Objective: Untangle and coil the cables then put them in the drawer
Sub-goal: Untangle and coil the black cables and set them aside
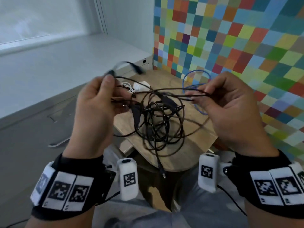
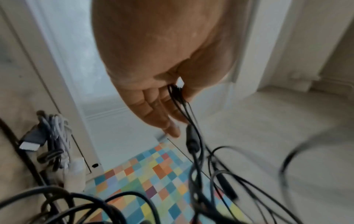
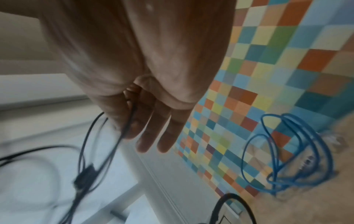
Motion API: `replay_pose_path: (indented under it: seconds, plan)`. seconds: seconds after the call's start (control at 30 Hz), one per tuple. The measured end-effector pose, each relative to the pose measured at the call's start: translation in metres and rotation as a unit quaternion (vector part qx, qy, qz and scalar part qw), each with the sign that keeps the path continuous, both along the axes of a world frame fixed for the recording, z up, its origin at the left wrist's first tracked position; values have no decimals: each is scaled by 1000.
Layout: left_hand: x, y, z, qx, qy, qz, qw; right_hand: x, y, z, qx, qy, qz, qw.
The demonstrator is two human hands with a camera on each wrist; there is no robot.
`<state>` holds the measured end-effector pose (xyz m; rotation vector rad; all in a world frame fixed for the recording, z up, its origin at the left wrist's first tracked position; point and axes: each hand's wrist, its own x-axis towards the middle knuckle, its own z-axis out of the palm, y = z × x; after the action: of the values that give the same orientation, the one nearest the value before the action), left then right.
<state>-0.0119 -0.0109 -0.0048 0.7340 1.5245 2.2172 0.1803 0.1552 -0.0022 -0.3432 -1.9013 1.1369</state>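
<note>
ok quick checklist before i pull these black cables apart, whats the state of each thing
1. Left hand pinches a strand of the black cables: ok.
2. Right hand pinches another strand: ok.
3. Tangle loosened: not ok, loops still cross in a knot over the wooden table.
4. Loose plug end free: ok, it dangles past the table edge.
5. Blue cable clear of the tangle: cannot tell.
6. Drawer open and ready: cannot tell.

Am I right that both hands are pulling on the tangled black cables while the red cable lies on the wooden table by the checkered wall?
Almost: that cable is blue, not red, as the head and right wrist views show. Both the left hand and right hand do hold the black cables.
</note>
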Motion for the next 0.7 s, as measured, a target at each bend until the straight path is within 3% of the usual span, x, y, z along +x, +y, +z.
replay_pose_path:
  seconds: [0.1, 0.17, 0.4, 0.47, 0.53, 0.6, 0.63, 0.7]
  plan:
    - [-16, -3, -1, 96, -104, 38, 989, 7, 11, -4, -81, 43, -39, 995]
    - [-23, -6, -3, 105, -123, 41, 986, 13, 20, -6, -110, 50, -86, 989]
    - [-13, 0, -8, -17, -22, -1, 1000, 23, 39, -2, -191, -9, -131, 973]
    - [-3, 4, -4, -54, 10, -20, 998, 27, 44, 0, -164, -50, -134, 976]
    - [4, 9, -2, -107, 43, -29, 993, 33, 48, 1, -94, -162, -109, 976]
    - [5, 14, -4, -179, 92, -25, 979, 38, 47, 2, -26, -278, -101, 955]
    - [4, 16, -4, -212, 119, -19, 970, 39, 45, 3, -1, -295, -113, 949]
    - [1, 19, -3, -264, 163, 5, 951, 35, 38, 7, 34, -249, -138, 958]
